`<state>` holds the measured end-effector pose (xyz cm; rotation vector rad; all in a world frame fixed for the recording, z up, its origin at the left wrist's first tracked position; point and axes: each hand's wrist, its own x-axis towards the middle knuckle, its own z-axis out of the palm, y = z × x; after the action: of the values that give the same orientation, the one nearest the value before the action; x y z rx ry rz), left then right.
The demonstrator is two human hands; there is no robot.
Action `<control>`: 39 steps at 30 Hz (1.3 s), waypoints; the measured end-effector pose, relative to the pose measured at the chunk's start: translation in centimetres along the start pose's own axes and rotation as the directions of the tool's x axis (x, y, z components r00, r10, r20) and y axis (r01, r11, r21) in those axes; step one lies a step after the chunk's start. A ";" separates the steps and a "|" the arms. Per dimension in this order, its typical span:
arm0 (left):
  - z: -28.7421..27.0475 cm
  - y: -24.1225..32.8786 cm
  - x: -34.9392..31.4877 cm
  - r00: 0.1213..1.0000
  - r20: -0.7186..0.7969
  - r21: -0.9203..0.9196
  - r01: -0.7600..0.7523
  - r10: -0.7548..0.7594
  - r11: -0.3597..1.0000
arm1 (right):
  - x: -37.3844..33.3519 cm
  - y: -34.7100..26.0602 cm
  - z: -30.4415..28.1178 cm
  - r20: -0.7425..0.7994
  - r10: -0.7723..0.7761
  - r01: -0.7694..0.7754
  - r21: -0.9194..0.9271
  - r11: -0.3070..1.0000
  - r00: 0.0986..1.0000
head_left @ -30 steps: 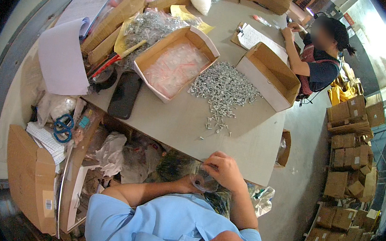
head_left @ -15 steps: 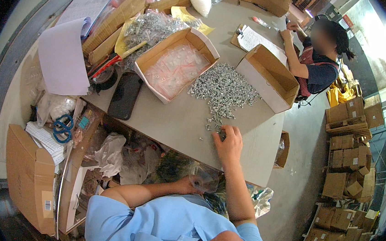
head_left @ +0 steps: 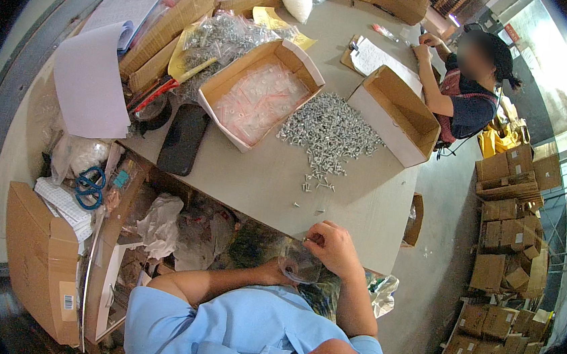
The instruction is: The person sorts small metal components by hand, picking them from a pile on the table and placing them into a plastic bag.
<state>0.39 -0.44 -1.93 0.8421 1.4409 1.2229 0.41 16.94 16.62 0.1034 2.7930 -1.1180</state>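
Note:
A heap of small silver screws (head_left: 335, 129) lies spread on the table, with a few strays near the front edge. My right hand (head_left: 335, 247) is closed in a pinch by that edge, and a tiny shiny tip, seemingly a screw, shows at its fingertips. Below the edge, close to my body, my left hand (head_left: 278, 272) grips a clear plastic bag (head_left: 300, 267). The pinching fingers hover right over the top of this bag. Part of the left hand's fingers is hidden behind the bag.
Behind the heap stand an open carton of small clear bags (head_left: 263, 104) and another open carton (head_left: 397, 113). A black phone (head_left: 184, 140) lies at the table's left edge. Blue-handled scissors (head_left: 90, 187) rest lower left. Across the table a person (head_left: 469, 92) works beside a clipboard (head_left: 384, 61).
My right hand has drawn back from the near end of the screw heap to the table edge, above the bag. The left hand stays about where it was.

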 end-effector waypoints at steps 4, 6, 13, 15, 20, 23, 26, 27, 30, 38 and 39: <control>0.6 -0.5 -0.1 0.977 -0.142 -0.034 -0.163 0.157 0.986 | 0.5 0.4 -0.8 -0.058 0.040 -0.032 0.117 0.993 0.998; 0.7 -0.6 -0.2 0.970 -0.161 0.022 -0.181 0.182 0.983 | 1.4 0.8 -0.6 -0.255 0.106 -0.072 0.141 0.987 0.961; 1.4 -1.8 0.5 0.977 -0.146 -0.186 -0.184 0.158 0.965 | 1.1 -0.2 1.0 -0.086 -0.060 0.054 -0.071 0.996 0.994; 1.6 -2.6 0.7 0.980 -0.140 -0.198 -0.165 0.139 0.966 | 0.0 -0.6 1.1 0.053 -0.061 0.065 -0.085 0.994 0.997; 1.5 -3.1 0.7 0.976 -0.147 -0.076 -0.176 0.163 0.982 | 0.7 0.3 -0.3 0.043 -0.043 0.040 0.053 0.998 0.998; 0.9 -2.5 0.7 0.984 -0.099 0.025 -0.146 0.148 0.989 | 3.7 1.8 -1.2 -0.345 0.076 -0.091 -0.027 0.995 0.935; 0.2 -1.5 0.5 1.000 -0.006 0.064 -0.030 0.030 0.998 | 6.2 3.1 -1.3 -0.508 -0.078 -0.001 -0.154 0.988 0.858; 0.2 -1.6 0.4 1.000 -0.003 0.058 -0.012 0.012 0.998 | 6.8 3.2 -1.1 -0.493 -0.096 0.005 -0.182 0.983 0.865; 0.5 -0.4 -0.1 0.995 -0.100 0.048 -0.025 0.030 0.999 | 6.7 3.5 -0.8 -0.456 -0.096 0.005 -0.196 0.981 0.885; 0.4 -0.5 -0.2 0.985 -0.106 0.066 -0.133 0.139 0.989 | -0.3 1.1 -0.2 -0.159 -0.058 0.038 -0.126 0.991 0.986; 0.2 -0.5 -0.1 0.993 -0.058 0.117 -0.098 0.105 0.988 | -1.5 1.0 -0.2 -0.095 -0.091 0.083 -0.090 0.993 0.991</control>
<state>0.68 -0.63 -2.39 0.9720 1.5473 1.2622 2.00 17.76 16.33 0.0294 2.9556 -1.0366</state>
